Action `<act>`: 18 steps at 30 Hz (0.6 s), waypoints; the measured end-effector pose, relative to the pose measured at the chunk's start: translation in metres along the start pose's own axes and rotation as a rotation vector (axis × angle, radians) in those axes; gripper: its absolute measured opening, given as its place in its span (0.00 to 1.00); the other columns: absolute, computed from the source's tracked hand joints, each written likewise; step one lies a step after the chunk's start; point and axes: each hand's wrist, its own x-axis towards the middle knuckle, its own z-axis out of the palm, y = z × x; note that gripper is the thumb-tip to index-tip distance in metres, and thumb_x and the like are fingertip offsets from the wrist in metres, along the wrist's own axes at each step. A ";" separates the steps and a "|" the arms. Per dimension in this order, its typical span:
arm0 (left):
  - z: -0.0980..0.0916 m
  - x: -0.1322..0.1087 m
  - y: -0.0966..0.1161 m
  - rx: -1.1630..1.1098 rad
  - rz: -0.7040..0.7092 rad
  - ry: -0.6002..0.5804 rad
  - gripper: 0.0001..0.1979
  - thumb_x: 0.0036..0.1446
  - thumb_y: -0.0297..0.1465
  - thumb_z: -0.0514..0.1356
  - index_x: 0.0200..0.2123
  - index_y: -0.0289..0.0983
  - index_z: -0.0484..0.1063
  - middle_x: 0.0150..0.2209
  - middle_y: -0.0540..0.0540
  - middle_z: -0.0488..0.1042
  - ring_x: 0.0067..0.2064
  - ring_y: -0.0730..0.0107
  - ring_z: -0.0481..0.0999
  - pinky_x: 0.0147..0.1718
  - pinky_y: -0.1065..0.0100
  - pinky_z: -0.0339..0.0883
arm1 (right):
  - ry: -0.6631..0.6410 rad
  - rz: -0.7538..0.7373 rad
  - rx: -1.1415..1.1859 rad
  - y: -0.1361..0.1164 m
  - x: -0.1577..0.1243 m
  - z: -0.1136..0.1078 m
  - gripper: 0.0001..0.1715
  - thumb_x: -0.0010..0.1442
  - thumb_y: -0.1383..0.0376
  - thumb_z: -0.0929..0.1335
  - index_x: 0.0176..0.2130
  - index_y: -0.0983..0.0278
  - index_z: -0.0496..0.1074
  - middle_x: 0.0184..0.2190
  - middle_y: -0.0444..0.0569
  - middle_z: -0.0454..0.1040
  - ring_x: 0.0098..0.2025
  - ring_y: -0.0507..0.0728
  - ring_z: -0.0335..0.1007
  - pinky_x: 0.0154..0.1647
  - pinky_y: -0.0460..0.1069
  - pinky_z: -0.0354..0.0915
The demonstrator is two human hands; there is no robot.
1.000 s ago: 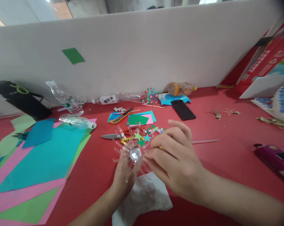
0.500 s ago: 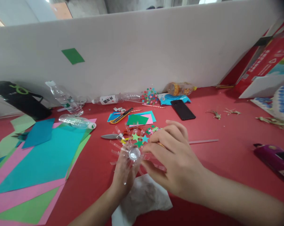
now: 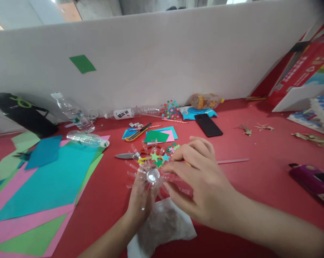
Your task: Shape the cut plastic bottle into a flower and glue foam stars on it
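Note:
My left hand (image 3: pixel 140 191) is closed around a clear plastic bottle piece (image 3: pixel 153 175) cut into thin strips that splay outward like a flower, its round centre facing up. Paper stars in light green (image 3: pixel 154 156), blue (image 3: pixel 165 158) and green (image 3: pixel 158 163) show on or just behind the far strips. My right hand (image 3: pixel 198 175) is at the right side of the piece, fingers curled and thumb bent toward the index finger; whatever lies between the tips is too small to make out. Behind the strips lie scissors (image 3: pixel 125 156) and several loose stars (image 3: pixel 173 147).
Coloured paper sheets (image 3: pixel 51 179) cover the left. A white tissue (image 3: pixel 167 224) lies below my hands. Farther back are a utility knife (image 3: pixel 138 132), a phone (image 3: pixel 208 125), plastic bottles (image 3: pixel 73 113) and a star-covered ball (image 3: pixel 170 109). A purple glue gun (image 3: pixel 314 182) is at right.
My right thumb and fingertips have shifted slightly and stand a little farther apart beside the strips. My left hand keeps its hold on the bottle piece.

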 end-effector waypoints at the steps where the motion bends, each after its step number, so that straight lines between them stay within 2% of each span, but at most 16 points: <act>1: -0.001 -0.001 0.000 0.021 0.022 -0.016 0.12 0.52 0.35 0.63 0.41 0.41 0.72 0.43 0.45 0.77 0.48 0.56 0.76 0.53 0.54 0.68 | -0.005 0.001 -0.003 0.000 0.000 0.000 0.08 0.60 0.67 0.67 0.35 0.68 0.77 0.33 0.48 0.70 0.40 0.56 0.58 0.52 0.58 0.56; 8: -0.004 -0.002 0.001 0.083 0.029 -0.044 0.15 0.51 0.33 0.65 0.43 0.41 0.72 0.46 0.43 0.77 0.51 0.53 0.74 0.54 0.51 0.67 | -0.005 0.000 -0.021 0.001 0.001 0.000 0.07 0.60 0.69 0.66 0.32 0.66 0.74 0.33 0.48 0.70 0.40 0.57 0.59 0.51 0.58 0.56; 18: -0.006 0.000 -0.004 0.135 0.033 -0.061 0.17 0.50 0.33 0.64 0.45 0.40 0.71 0.47 0.42 0.77 0.51 0.53 0.75 0.52 0.53 0.68 | 0.037 -0.024 -0.056 0.003 0.002 0.000 0.09 0.63 0.69 0.65 0.30 0.63 0.71 0.33 0.46 0.72 0.38 0.55 0.61 0.53 0.58 0.57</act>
